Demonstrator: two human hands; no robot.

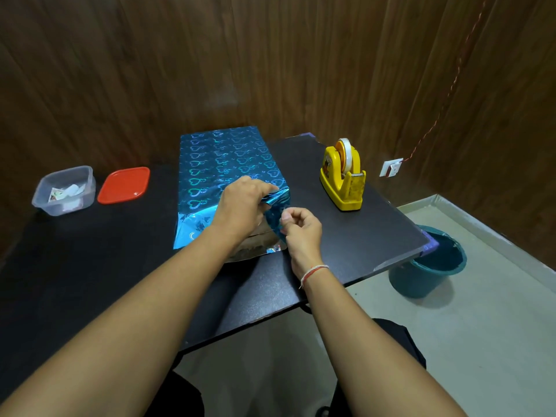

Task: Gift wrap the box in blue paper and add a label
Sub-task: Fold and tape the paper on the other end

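Note:
A box covered in shiny blue paper with heart prints [222,158] lies on the black table [90,266]. Its near end is open, and brown cardboard [255,240] shows there under loose paper. My left hand [240,203] presses on the top near corner and pinches the folded paper flap [278,206]. My right hand [301,230] is closed at the right edge of that flap, thumb and fingers pinched together. I cannot tell whether it holds a piece of tape or only the paper.
A yellow tape dispenser [343,176] stands to the right of the box. At the left are a clear plastic tub [64,191] with small stickers inside and its red lid [124,185]. A teal bucket [430,263] sits on the floor beyond the table's right corner.

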